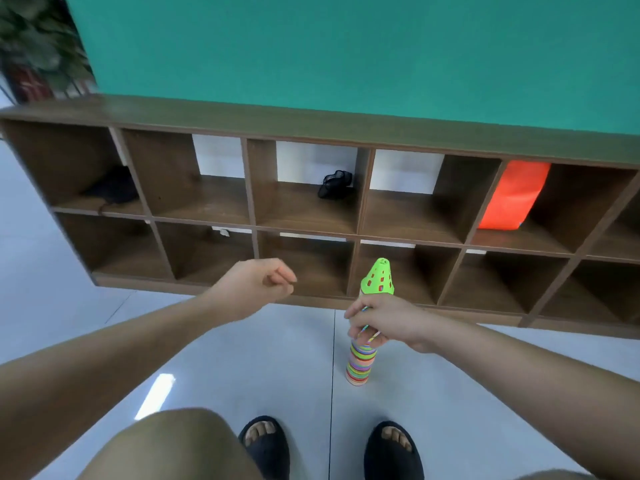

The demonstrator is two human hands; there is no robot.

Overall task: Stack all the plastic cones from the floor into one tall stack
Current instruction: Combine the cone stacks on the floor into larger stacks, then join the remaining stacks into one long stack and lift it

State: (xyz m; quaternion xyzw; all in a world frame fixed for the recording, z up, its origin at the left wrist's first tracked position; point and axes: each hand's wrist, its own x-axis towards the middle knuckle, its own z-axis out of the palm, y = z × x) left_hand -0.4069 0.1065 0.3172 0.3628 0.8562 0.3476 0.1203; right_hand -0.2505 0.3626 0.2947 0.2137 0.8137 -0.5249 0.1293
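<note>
Cone stack [360,364]: tall, near upright with a slight lean, many thin rims banded in red, yellow, green, purple and blue, capped by a lime-green cone [377,277] with square holes and a blunt tip. Its base sits on the grey floor [242,358], just ahead of the right black sandal [393,452] and in front of the brown cubby shelf [311,133]. Right hand [381,322] grips the stack just under the green cone, fingers [360,329] wrapped round it; left hand [256,284] is up in the air well left of it, fingers curled against the thumb, holding nothing.
</note>
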